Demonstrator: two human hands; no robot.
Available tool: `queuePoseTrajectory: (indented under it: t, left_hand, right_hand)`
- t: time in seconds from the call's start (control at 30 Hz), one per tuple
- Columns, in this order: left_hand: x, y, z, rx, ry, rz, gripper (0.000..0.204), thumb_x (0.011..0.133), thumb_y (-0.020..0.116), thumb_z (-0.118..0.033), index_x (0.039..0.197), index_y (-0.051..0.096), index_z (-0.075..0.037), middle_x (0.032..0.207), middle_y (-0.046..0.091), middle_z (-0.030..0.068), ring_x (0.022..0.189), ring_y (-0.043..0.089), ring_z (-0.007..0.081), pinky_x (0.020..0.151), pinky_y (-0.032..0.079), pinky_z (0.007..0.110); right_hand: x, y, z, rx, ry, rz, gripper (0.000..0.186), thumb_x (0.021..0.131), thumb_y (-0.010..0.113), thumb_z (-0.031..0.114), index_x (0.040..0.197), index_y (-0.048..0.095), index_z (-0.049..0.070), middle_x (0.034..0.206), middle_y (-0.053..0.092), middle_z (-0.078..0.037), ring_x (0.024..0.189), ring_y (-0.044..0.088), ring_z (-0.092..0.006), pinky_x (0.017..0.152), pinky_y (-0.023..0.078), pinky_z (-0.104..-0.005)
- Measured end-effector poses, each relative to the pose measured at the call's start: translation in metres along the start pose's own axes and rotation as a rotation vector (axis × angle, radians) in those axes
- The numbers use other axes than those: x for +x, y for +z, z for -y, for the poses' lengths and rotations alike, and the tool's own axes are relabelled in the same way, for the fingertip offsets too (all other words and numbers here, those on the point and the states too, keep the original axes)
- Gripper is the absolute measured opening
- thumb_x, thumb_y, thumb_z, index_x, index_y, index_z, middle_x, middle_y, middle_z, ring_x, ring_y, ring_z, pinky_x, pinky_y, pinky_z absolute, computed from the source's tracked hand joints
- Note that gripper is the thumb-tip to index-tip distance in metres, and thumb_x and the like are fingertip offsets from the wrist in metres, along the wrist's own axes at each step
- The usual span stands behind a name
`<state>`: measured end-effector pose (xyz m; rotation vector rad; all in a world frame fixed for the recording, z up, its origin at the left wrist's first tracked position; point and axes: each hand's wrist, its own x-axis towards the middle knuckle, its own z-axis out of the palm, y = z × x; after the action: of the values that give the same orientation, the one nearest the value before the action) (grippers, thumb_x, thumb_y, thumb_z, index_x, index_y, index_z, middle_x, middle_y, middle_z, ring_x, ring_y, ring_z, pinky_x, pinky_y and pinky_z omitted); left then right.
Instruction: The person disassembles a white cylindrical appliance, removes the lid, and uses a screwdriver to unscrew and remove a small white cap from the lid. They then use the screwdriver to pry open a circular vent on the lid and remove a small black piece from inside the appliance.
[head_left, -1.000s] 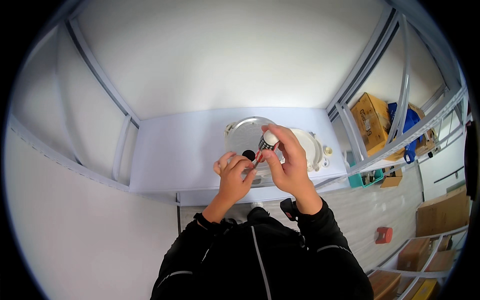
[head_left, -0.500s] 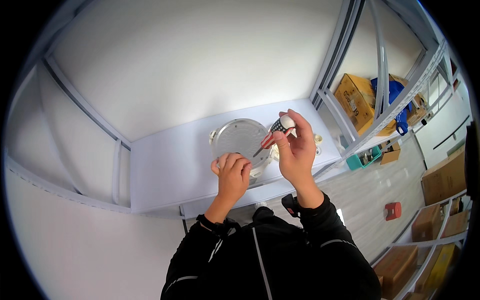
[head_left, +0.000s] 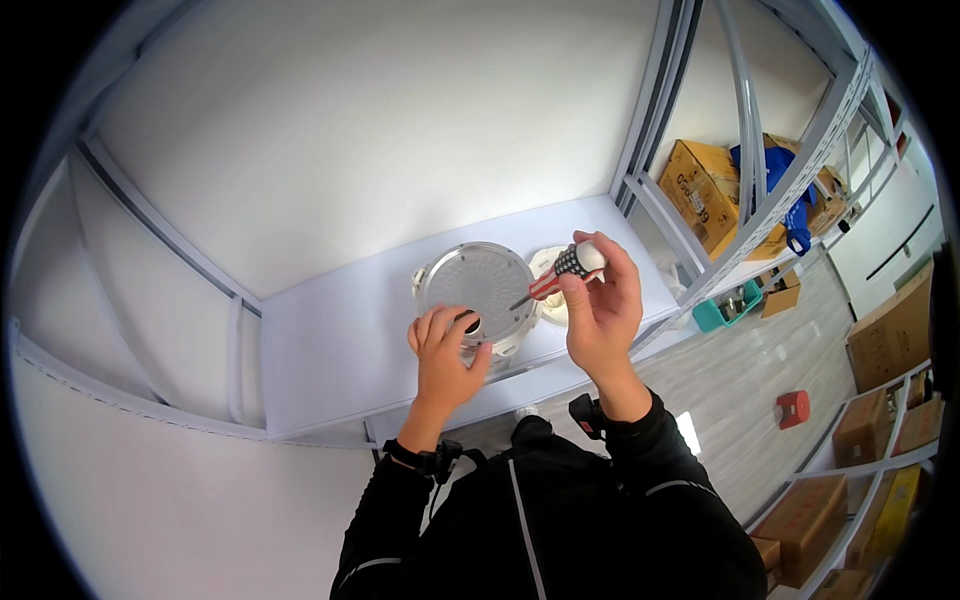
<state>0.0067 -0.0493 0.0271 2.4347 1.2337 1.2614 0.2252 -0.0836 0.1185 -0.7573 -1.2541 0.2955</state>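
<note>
A round fixture with a grey metal rim and a clear, patterned face [head_left: 478, 275] lies on the white shelf. Over its near edge is my left hand [head_left: 443, 365], thumb and fingers apart. Beside those fingers, a small round black part [head_left: 469, 322] shows on the fixture. My right hand [head_left: 607, 325] grips a screwdriver [head_left: 568, 272] by its handle, which has red and white stripes, dark dotted patches and a white end. Its shaft slants down leftward, tip near the rim; contact I cannot tell. Behind the screwdriver sits a cream round part [head_left: 545, 262], partly hidden.
The white shelf [head_left: 330, 345] is framed by grey metal posts [head_left: 650, 100] and a white back wall. Off to the right are cardboard boxes [head_left: 700, 195], a blue cloth [head_left: 790, 190], a teal bin [head_left: 728, 306] and a red stool [head_left: 793, 408] on the floor.
My left hand has shifted slightly left and its fingers have spread, uncovering more of the black part. My right hand has moved a little right and down with the screwdriver, which tilts flatter.
</note>
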Motion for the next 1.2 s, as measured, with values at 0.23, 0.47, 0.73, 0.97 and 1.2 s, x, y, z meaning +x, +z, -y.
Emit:
queuePoseTrajectory:
  t: [0.23,0.47,0.73,0.97,1.2]
  left_hand:
    - [-0.006,-0.017,0.033,0.01,-0.015,0.108,0.065,0.082,0.086,-0.029,0.139,0.063,-0.005,0.152,0.055,0.0138,0.149,0.039,0.043,0.122,0.032,0.056]
    - [-0.01,-0.006,0.039,0.026,-0.026,0.024,0.059,0.077,0.092,-0.031,0.124,0.066,-0.007,0.138,0.061,0.0112,0.142,0.045,0.0417,0.122,0.032,0.057]
    - [-0.017,0.025,0.015,0.013,0.014,-0.174,0.047,0.065,0.099,-0.035,0.089,0.064,-0.013,0.103,0.06,0.0045,0.114,0.057,0.0322,0.118,0.033,0.06]
    - [-0.011,0.049,-0.017,0.101,0.037,-0.23,0.048,0.063,0.098,-0.042,0.083,0.063,-0.017,0.095,0.058,0.0011,0.1,0.054,0.0253,0.101,0.034,0.048]
    - [-0.015,0.05,-0.021,0.03,-0.026,-0.187,0.046,0.07,0.094,-0.04,0.097,0.066,-0.015,0.105,0.065,0.001,0.11,0.056,0.0258,0.101,0.031,0.045]
  right_hand:
    - [-0.005,-0.004,0.002,0.003,-0.053,-0.075,0.078,0.098,0.075,-0.001,0.163,0.033,-0.005,0.142,0.057,-0.021,0.132,0.061,-0.0301,0.104,0.058,-0.0418]
    - [-0.006,-0.009,-0.001,-0.062,-0.074,0.008,0.07,0.097,0.079,0.004,0.155,0.042,-0.005,0.141,0.058,-0.021,0.127,0.064,-0.0286,0.103,0.058,-0.041]
    - [-0.004,-0.003,0.003,0.159,0.001,0.135,0.063,0.099,0.076,0.005,0.152,0.043,0.002,0.139,0.061,-0.022,0.119,0.071,-0.0311,0.1,0.059,-0.0425]
    - [-0.002,0.002,-0.004,0.212,-0.001,0.192,0.064,0.101,0.075,0.007,0.153,0.039,0.003,0.14,0.061,-0.025,0.118,0.071,-0.0307,0.098,0.06,-0.0433]
    - [-0.002,-0.001,-0.011,0.179,-0.013,0.24,0.065,0.101,0.075,0.007,0.154,0.038,0.004,0.138,0.062,-0.025,0.114,0.072,-0.0295,0.096,0.061,-0.0422]
